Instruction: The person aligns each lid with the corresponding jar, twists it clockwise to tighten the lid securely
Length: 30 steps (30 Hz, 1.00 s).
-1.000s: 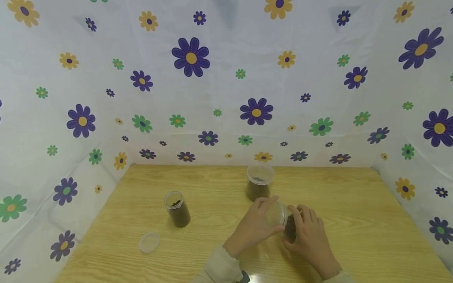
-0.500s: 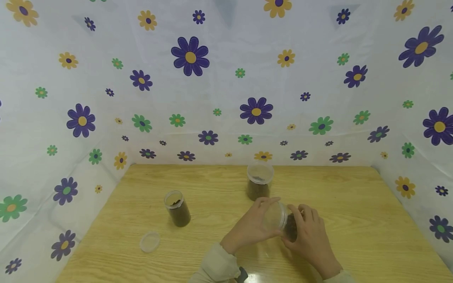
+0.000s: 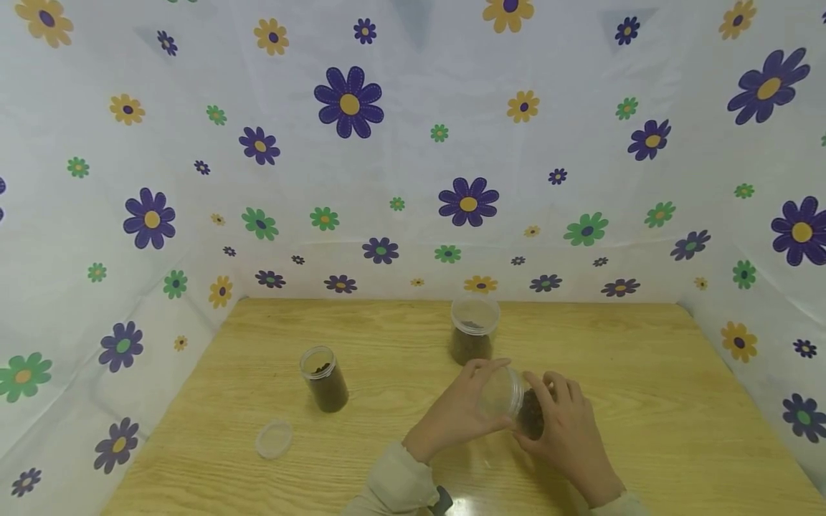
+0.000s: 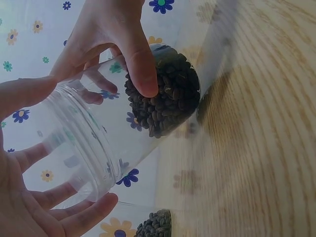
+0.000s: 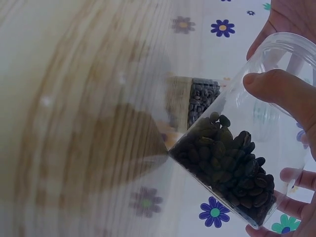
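Observation:
A clear jar [image 5: 222, 168], partly filled with dark beans, is held tilted between both hands at the front right of the table. My right hand [image 3: 568, 437] grips its body near the beans, the thumb lying along the side in both wrist views. At the upper, ridged end [image 4: 84, 138], my left hand [image 3: 452, 416] has its fingers and thumb curled round the clear rim. The jar's lower edge appears to meet the tabletop in the right wrist view. Whether a separate lid covers that end is hard to tell through the clear plastic.
Behind the hands stands another jar of dark beans [image 3: 472, 344] with a wide clear top. An uncovered, taller jar [image 3: 328, 387] with dark contents is on the left. A loose clear lid [image 3: 274, 439] lies near it on the wooden table [image 3: 400, 344]. Flower-printed sheets enclose the table.
My left thumb has shifted slightly downward at the rim, and the left sleeve has moved a little left. The held jar and right hand stay nearly in place.

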Motion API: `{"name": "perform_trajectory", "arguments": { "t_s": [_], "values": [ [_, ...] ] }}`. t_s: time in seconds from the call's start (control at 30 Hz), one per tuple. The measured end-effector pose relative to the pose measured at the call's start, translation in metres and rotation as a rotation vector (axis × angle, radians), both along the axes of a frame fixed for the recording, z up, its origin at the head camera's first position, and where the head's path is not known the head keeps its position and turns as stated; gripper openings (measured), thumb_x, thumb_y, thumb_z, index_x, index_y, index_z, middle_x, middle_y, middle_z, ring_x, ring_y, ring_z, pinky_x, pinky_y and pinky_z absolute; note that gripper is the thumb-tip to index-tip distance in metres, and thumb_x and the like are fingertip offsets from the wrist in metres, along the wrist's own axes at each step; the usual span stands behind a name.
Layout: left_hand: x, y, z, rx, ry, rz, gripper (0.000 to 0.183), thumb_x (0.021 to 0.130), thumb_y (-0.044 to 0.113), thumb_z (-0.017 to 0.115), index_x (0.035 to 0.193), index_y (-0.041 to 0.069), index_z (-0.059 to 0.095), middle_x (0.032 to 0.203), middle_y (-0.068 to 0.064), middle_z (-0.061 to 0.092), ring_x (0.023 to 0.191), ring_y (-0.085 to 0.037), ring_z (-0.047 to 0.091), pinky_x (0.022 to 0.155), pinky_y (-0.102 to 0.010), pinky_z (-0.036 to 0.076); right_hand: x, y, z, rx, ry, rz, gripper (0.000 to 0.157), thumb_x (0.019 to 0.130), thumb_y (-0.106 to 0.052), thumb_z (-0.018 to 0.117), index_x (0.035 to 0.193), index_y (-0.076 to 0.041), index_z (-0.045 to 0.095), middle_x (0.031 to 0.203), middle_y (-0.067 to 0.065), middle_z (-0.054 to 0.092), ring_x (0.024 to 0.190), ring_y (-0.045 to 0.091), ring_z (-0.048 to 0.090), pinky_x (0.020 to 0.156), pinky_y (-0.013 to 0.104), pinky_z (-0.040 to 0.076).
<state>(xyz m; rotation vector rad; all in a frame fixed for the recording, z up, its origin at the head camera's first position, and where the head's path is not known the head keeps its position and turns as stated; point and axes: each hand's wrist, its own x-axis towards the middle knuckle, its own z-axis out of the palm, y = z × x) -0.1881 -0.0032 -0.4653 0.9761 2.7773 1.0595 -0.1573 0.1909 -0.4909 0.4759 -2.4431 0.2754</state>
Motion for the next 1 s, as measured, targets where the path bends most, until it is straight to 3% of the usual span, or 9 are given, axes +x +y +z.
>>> {"name": "perform_trajectory", "arguments": {
  "t_s": [0.57, 0.77, 1.0],
  "values": [
    [-0.0021, -0.0009, 0.0, -0.035, -0.027, 0.003, 0.089, 0.078, 0.045, 0.073, 0.149, 0.033, 0.02, 0.144, -0.009, 0.036, 0.122, -0.03, 0.051, 0.093, -0.043, 0.051, 0.0003, 0.0002, -0.0008, 0.01, -0.016, -0.021, 0.092, 0.044, -0.046, 0.088, 0.121, -0.012, 0.052, 0.104, 0.015, 0.054, 0.094, 0.036, 0.054, 0.062, 0.049, 0.05],
    [-0.004, -0.0049, 0.0042, -0.032, -0.044, -0.061, 0.097, 0.076, 0.043, 0.075, 0.149, 0.035, 0.012, 0.149, -0.009, 0.026, 0.127, -0.031, 0.046, 0.096, -0.042, 0.049, 0.0, 0.0004, -0.0013, 0.01, -0.019, -0.023, 0.092, 0.043, -0.047, 0.088, 0.121, -0.012, 0.052, 0.104, 0.015, 0.054, 0.094, 0.036, 0.054, 0.061, 0.049, 0.05],
    [-0.0097, -0.0044, 0.0034, -0.031, -0.03, -0.099, 0.091, 0.074, 0.03, 0.08, 0.146, 0.035, 0.023, 0.145, -0.008, 0.032, 0.126, -0.028, 0.047, 0.094, -0.038, 0.05, -0.0002, 0.0011, -0.0017, 0.006, -0.029, -0.026, 0.095, 0.042, -0.046, 0.089, 0.122, -0.012, 0.051, 0.105, 0.016, 0.054, 0.095, 0.036, 0.054, 0.062, 0.05, 0.051]
  ]
}}
